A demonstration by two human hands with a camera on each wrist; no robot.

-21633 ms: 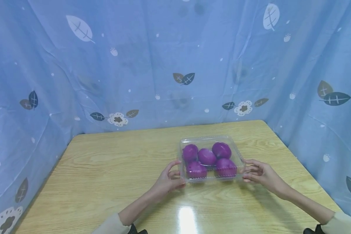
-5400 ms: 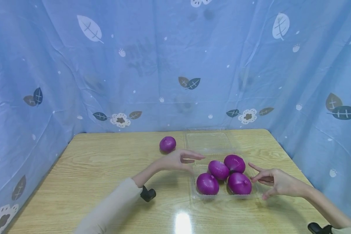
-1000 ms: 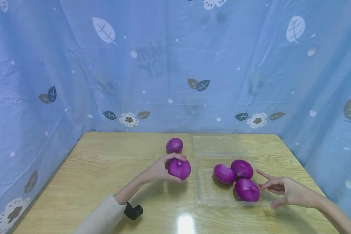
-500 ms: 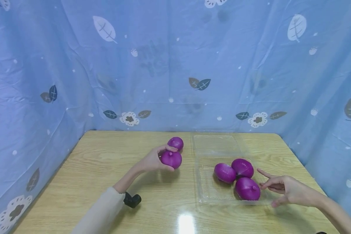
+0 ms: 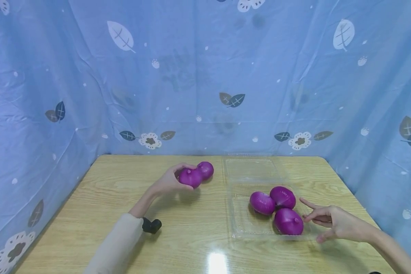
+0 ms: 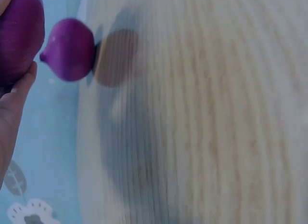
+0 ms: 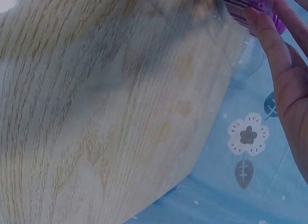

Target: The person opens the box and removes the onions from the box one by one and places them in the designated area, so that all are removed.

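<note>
In the head view we've got the L hand (image 5: pixel 168 182) clamped on a purple onion (image 5: pixel 190 178), thumb on the near side, fingers over the far side. It's held above the counter (image 5: pixel 123 205), shadow beneath. Just beside it, a bit farther back & to the R, a 2nd onion (image 5: pixel 205 171) sits on the counter; the two overlap in the head view, but from the L wrist cam we see a gap btwn them.

To the R we see a clear plastic container (image 5: pixel 243 226), its lid (image 5: pixel 253 169) folded open & lying flat toward the back edge. 3 onions are in the base, grouped close in its R part: one on the L (image 5: pixel 262 203), one at the back (image 5: pixel 282 197), one at the front (image 5: pixel 289 222).

R hand (image 5: pixel 340 223) is by the container's R side: fingers & thumb apart, index stretched out, other fingers bent. We can't tell for sure if the tips touch the plastic.

Also in view: pale sleeve (image 5: pixel 114 243) on the L arm, w/ a black device (image 5: pixel 152 225) at the wrist. Behind the counter & along both sides we've got a blue curtain (image 5: pixel 178 83) w/ leaf & flower prints. Bright glare spot on the near part of the wood grain.
</note>
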